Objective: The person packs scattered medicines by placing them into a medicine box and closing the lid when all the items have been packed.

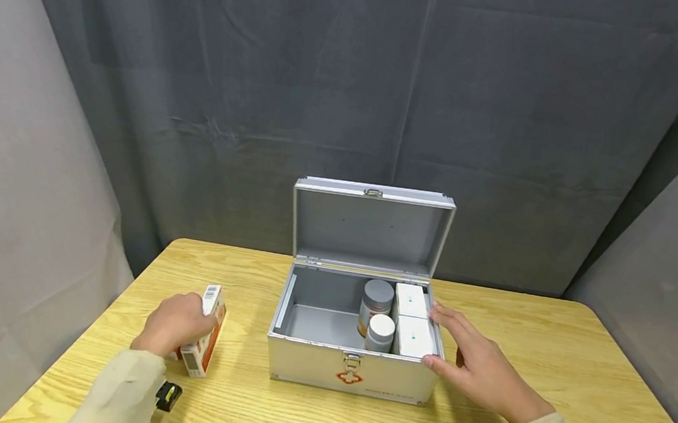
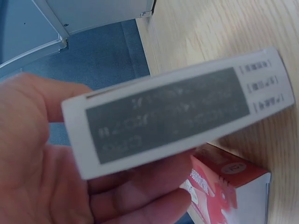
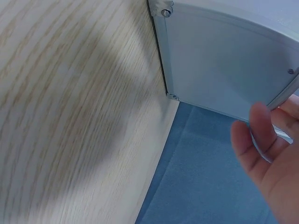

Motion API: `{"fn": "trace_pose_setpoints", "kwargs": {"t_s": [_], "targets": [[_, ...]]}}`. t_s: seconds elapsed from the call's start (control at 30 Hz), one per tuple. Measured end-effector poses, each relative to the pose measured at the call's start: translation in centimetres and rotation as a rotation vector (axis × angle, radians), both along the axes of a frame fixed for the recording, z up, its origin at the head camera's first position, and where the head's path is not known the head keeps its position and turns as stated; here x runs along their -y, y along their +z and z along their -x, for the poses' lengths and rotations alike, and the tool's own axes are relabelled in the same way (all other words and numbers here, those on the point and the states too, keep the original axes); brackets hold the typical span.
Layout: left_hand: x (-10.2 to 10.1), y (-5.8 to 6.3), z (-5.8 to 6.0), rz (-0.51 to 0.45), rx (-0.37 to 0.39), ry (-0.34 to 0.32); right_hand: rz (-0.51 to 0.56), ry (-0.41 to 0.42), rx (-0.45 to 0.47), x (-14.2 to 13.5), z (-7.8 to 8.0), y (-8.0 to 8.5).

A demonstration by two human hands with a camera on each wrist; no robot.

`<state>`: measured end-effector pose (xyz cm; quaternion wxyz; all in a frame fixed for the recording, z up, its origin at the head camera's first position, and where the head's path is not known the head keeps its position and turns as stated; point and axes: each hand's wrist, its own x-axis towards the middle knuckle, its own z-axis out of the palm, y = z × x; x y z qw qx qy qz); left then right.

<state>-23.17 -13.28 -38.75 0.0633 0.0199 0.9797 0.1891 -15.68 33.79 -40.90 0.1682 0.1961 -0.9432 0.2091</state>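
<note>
My metal first-aid case (image 1: 306, 361) has a red-and-white cross (image 1: 349, 378); I can't read the blurry words (image 2: 170, 114) on my carton (image 1: 204, 348).

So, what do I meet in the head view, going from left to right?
Left hand, white-and-orange box in its fingers, open metal case, two bottles inside it, two white boxes, right hand.

1. From the head, well back, the counter (image 1: 222, 408) is viewed forward and down, both hands (image 1: 480, 369) framed.
2. At the left wrist, rolled sideways, a carton (image 2: 170, 114) is faced, very close.
3. At the right wrist, the metal case (image 3: 224, 58) is seen side-on, near, also tilted.
4. The case is shared by all three views!
</note>
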Motion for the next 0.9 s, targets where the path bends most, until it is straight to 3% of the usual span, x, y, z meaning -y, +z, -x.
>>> {"fn": "trace_pose_setpoints", "kwargs": {"t_s": [0.27, 0.6, 0.9], "targets": [[0.2, -0.1, -0.2, 0.007, -0.031, -0.019, 0.000, 0.006, -0.014, 0.0, 0.0, 0.0], [-1.5, 2.6, -1.2, 0.006, -0.121, -0.025, 0.006, 0.000, 0.012, -0.1, 0.0, 0.2], [-2.6, 3.7, -2.5, 0.002, -0.158, -0.018, 0.012, 0.020, 0.004, 0.0, 0.0, 0.1]]}}
